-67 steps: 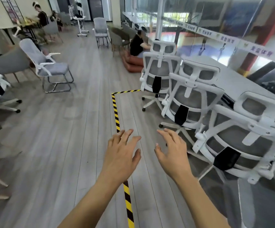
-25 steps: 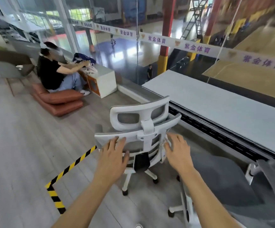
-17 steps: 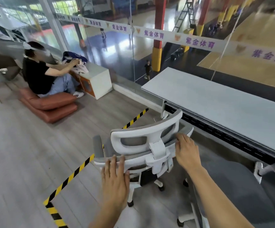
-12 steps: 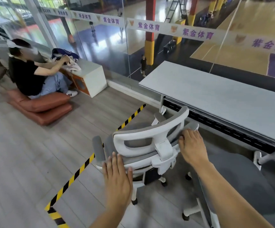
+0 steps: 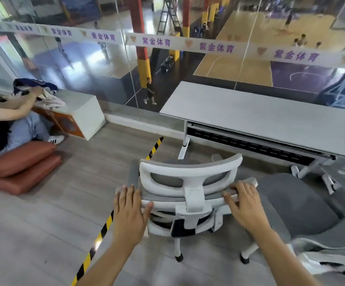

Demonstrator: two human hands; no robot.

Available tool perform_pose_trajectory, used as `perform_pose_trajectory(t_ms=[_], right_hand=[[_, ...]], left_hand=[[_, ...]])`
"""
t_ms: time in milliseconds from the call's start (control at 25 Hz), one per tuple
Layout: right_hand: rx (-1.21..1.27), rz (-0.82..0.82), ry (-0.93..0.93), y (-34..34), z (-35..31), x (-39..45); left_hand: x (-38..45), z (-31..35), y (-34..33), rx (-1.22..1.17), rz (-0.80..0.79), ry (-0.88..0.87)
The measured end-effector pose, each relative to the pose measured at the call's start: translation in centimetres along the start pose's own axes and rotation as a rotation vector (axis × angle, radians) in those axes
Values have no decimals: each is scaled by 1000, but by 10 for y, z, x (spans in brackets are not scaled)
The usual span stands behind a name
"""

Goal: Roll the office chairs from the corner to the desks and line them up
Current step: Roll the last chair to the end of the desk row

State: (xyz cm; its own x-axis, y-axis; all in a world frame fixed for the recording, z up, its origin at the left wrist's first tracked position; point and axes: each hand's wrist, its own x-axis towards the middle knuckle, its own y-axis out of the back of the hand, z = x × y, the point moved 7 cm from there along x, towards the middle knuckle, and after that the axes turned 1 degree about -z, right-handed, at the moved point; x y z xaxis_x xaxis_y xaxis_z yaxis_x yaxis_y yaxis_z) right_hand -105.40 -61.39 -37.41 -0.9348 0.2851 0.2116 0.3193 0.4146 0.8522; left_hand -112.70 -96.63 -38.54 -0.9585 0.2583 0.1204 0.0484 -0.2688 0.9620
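- Your left hand [image 5: 129, 211] lies flat on the left end of the office chair [image 5: 188, 195] backrest, fingers together, thumb hooked round the frame.
- Your right hand [image 5: 245, 204] now curls its fingers over the right end, gripping it.
- Beyond your fingertips, the chair has closed in on the desk [image 5: 270, 114], nearer than half a second ago.

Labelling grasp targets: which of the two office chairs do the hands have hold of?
The white-framed chair facing the desk's left end; left hand and right hand grip its backrest. The grey chair to its right is untouched.
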Motion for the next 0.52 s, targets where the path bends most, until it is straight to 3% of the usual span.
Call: perform_pose_trajectory(t_ms=[200, 520], right_hand=[[-56, -45, 23, -29, -35, -10], [-24, 50, -40, -58, -58, 52]], left_hand=[[25, -27, 8, -146, 20, 50], [120, -55, 4, -181, 31, -7]])
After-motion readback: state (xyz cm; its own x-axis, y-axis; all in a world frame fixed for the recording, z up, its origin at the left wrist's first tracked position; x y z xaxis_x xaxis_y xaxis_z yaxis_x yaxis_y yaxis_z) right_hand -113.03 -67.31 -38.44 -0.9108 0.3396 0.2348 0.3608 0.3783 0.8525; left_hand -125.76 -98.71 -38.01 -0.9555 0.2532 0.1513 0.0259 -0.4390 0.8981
